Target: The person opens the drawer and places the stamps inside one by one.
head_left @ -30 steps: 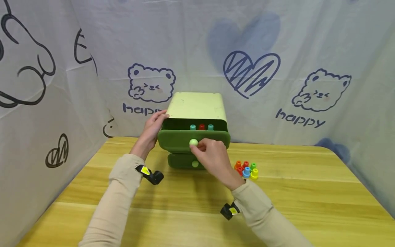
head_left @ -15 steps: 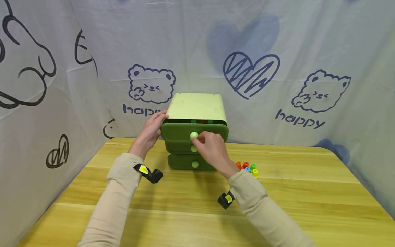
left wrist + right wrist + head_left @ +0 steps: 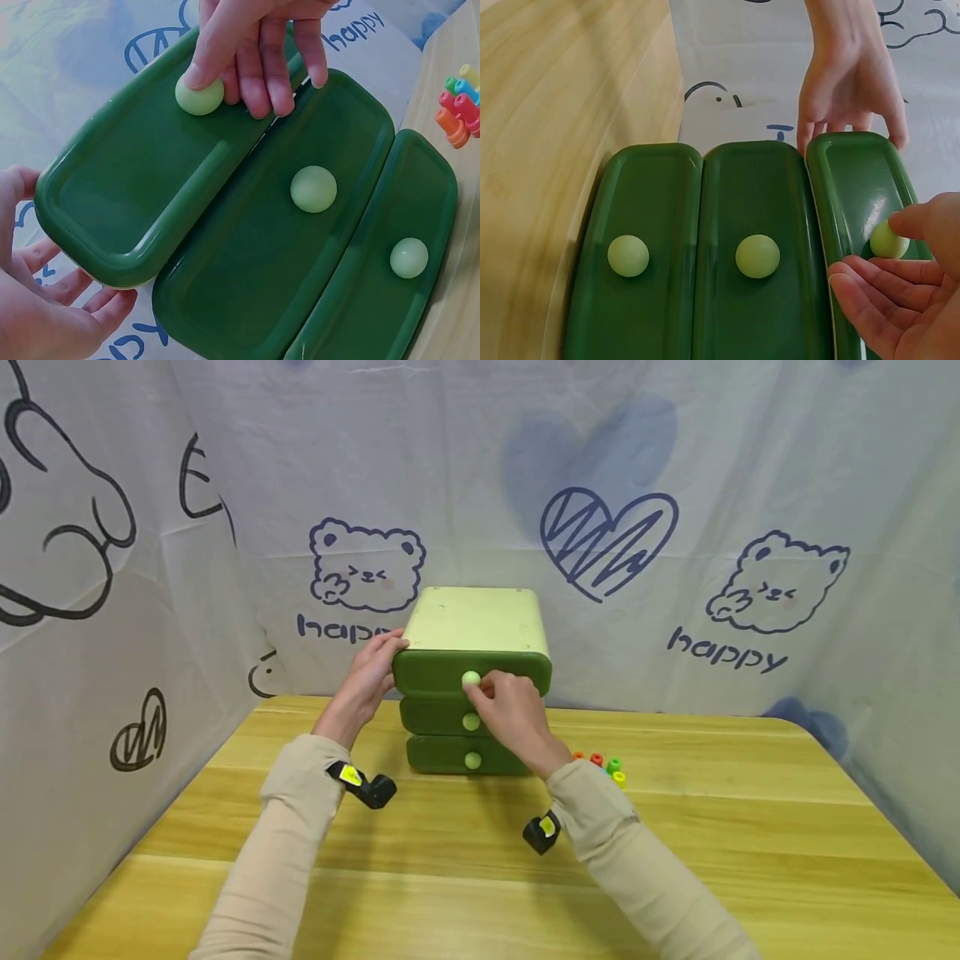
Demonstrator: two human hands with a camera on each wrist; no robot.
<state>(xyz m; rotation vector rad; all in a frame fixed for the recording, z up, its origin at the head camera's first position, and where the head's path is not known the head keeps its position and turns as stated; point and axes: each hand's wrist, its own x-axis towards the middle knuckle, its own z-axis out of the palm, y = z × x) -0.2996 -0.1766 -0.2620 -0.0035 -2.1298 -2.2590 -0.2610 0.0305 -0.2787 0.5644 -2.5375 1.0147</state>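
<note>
A small cabinet [image 3: 477,620] with a pale yellow-green shell and three dark green drawers stands on the table. Its top drawer [image 3: 429,674] looks flush with the shell's front. My right hand [image 3: 516,717] pinches the round pale-green knob [image 3: 471,679] of that drawer; in the left wrist view the thumb lies on the knob [image 3: 199,96], with the other fingers beside it. On the cabinet's left side rests my left hand [image 3: 366,681], its fingers extended along the side near the top drawer. The middle drawer [image 3: 247,247] and bottom drawer [image 3: 367,307] are pushed in.
Several small colourful pegs [image 3: 466,106] stand on the wooden table [image 3: 720,827] to the right of the cabinet, partly behind my right wrist in the head view. A white cloth [image 3: 465,468] with drawings hangs behind and at both sides.
The top drawer has slid back into the cabinet, with my right hand moving away from me on its knob. The pegs inside are now hidden. My left hand stays at the cabinet's side.
</note>
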